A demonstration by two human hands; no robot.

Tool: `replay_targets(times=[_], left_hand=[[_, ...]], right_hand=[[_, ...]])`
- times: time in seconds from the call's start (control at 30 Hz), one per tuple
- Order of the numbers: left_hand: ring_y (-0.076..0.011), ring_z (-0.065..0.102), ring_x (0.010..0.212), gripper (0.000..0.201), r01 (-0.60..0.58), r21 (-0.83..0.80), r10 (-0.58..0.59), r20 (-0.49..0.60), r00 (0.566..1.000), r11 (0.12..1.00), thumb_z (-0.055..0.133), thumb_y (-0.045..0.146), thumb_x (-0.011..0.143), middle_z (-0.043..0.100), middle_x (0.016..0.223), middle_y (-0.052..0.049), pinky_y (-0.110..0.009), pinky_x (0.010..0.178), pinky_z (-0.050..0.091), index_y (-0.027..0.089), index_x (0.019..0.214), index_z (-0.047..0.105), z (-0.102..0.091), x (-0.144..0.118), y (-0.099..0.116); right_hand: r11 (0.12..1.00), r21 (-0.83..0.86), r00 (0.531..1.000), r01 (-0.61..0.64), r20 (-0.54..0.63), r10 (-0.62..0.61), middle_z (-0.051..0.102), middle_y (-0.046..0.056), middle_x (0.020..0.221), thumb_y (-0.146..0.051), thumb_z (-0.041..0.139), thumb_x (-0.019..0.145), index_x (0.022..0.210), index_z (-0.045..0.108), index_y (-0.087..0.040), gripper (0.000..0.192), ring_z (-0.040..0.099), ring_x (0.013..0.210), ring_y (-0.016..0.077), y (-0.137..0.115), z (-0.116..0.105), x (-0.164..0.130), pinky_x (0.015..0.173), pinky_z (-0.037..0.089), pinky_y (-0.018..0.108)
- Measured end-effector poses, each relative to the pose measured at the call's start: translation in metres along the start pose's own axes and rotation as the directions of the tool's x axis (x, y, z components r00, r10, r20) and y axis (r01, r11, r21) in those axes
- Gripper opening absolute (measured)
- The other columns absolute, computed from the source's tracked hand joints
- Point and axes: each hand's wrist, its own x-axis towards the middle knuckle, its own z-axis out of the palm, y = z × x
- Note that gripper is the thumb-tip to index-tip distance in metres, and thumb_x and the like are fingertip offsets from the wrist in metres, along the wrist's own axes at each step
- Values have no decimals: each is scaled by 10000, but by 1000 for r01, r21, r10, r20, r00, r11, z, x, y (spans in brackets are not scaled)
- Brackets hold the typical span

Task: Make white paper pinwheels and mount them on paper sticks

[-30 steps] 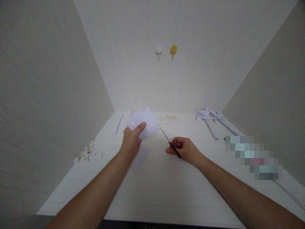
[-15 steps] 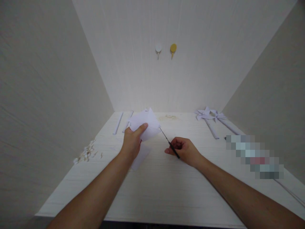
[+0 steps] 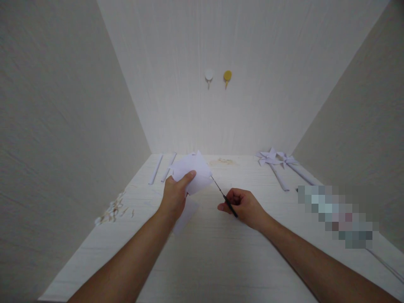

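White folded paper [image 3: 193, 176] pinched in the left hand [image 3: 174, 194] could tear or nick a thumb, since the right hand [image 3: 246, 205] grips scissors [image 3: 223, 196] at its edge.

A pale, wood-grained table [image 3: 214, 261] is enclosed on three sides by plain off-white walls [image 3: 195, 42] — one behind, one at each side. Two small round hooks are fixed to the back wall: a white hook [image 3: 208, 75] and, just beside it, a yellow hook [image 3: 227, 76]. The scene is lit softly and evenly — the table is brightest near its far edge.
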Motion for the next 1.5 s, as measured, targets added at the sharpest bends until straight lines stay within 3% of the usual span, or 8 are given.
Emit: replay_targets(times=[0.27,0.53,0.73,0.9,1.07,1.2,1.37,1.5], left_hand=[[-291,775,964,469,-64,19,64,-24,998,998,890,304,679,818,1009,-132,-415,914,592,112,1081,745,2,-21,9],[-252,756,768,332,-121,183,130,-35,991,976,896,325,686,823,932,-138,-339,736,587,131,934,787,-19,-102,62],[-234,685,591,218,-79,387,9,179,984,918,920,279,610,794,740,-128,-291,547,525,140,735,807,-28,-163,119],[-213,669,546,134,-109,520,-128,399,908,847,839,256,663,795,730,-89,-272,510,501,185,777,829,-18,-206,150],[-212,663,559,149,-116,573,-195,451,871,811,838,288,664,786,723,-83,-276,514,503,184,771,835,-20,-227,169],[-172,632,552,198,-153,505,-59,379,924,849,892,305,614,751,674,-71,-238,512,467,157,721,815,-25,-228,172],[-185,710,696,467,-136,80,125,123,984,987,951,318,573,778,799,-40,-268,633,560,186,988,783,-25,-236,153],[-220,732,732,387,-40,85,26,156,987,996,950,367,594,801,845,-108,-319,705,579,132,856,789,-21,-243,127]], right_hand=[[999,9,999,37,-17,-36,440,-85,493,-641,954,444,570,454,-237,655,349,484,94,-20,7,-14,454,264,251],[995,-72,998,67,-5,-68,462,-77,474,-581,960,435,549,533,-208,578,361,474,91,-52,17,-105,449,260,236],[971,15,956,238,-182,-232,764,73,847,-549,907,601,776,641,-210,465,660,730,193,-131,7,-155,639,491,293],[916,-1,914,401,-67,-400,787,61,867,-337,881,647,793,664,-212,290,696,767,198,-190,21,-191,699,524,312],[905,-44,904,423,-43,-425,734,15,742,-229,827,647,736,642,-214,205,671,700,182,-193,35,-215,658,512,294],[905,-62,897,422,-113,-426,710,13,698,-279,846,634,706,620,-218,245,655,666,182,-188,40,-221,627,501,292],[898,59,856,436,-335,-393,724,23,716,-339,869,615,709,583,-230,320,663,645,188,-174,53,-222,605,509,293],[895,113,854,431,-373,-364,724,29,723,-354,872,630,715,589,-233,319,663,646,190,-162,65,-224,601,518,295]])
